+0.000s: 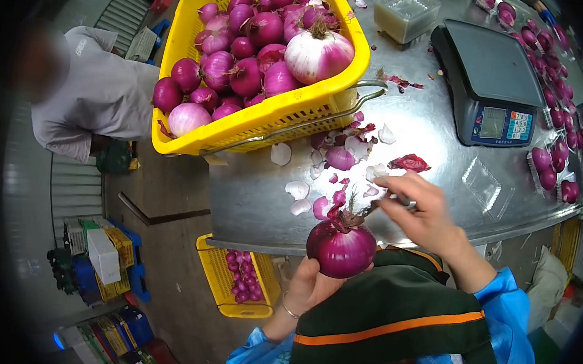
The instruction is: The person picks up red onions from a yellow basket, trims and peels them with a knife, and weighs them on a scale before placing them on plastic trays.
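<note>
My left hand [310, 284] is closed around the underside of a large red onion [342, 252], its dry root tuft [350, 219] facing up toward the table. Just above the tuft, my right hand [424, 211] is closed on a small knife [405, 202]; the fingers cover most of it, and its blade end is hard to make out by the roots. Peeled onion skins [341, 158] and pale scraps [297, 190] lie scattered on the steel table [249, 213] beyond the onion. A dark red piece of skin [410, 163] rests past my right fingers.
A yellow crate [254, 136] heaped with red onions stands at the left, its wire handle sticking out. Right of it are a digital scale [491, 81], a clear tub [406, 15], an empty plastic tray [481, 183] and packed onions [549, 164]. Another yellow crate [269, 281] sits below; a person [97, 90] stands left.
</note>
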A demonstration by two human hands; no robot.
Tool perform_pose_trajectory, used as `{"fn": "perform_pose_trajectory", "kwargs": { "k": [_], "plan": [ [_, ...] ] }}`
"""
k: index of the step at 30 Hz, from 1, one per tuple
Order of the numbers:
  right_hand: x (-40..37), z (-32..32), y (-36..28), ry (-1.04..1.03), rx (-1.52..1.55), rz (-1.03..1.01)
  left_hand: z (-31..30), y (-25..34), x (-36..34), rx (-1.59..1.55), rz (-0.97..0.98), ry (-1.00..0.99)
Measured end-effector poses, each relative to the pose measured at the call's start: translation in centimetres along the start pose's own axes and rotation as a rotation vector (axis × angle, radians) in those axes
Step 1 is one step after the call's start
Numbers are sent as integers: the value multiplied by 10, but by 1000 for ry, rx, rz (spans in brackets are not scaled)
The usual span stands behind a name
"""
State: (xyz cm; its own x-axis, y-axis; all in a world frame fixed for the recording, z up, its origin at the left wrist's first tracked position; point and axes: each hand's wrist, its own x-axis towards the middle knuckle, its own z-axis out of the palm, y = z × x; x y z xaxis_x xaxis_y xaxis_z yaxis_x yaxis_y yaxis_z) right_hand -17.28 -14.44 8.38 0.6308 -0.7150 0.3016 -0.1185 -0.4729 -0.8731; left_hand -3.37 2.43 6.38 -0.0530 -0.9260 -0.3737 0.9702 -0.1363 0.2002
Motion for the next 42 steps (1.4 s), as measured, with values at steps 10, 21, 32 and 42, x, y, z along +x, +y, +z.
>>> {"fn": "perform_pose_trajectory", "kwargs": {
  "k": [10, 21, 32, 42],
  "plan": [
    [-23, -20, 5, -499, -256, -200, 12, 5, -11, 647, 203, 113],
    [-30, -9, 9, -504, -229, -113, 5, 5, -18, 710, 100, 12],
    [-31, -11, -4, -475, -180, -170, 24, 8, -17, 883, 331, 137],
    [-36, -15, 32, -406, -343, -20, 22, 9, -29, 915, 391, 93]
  ]
}}
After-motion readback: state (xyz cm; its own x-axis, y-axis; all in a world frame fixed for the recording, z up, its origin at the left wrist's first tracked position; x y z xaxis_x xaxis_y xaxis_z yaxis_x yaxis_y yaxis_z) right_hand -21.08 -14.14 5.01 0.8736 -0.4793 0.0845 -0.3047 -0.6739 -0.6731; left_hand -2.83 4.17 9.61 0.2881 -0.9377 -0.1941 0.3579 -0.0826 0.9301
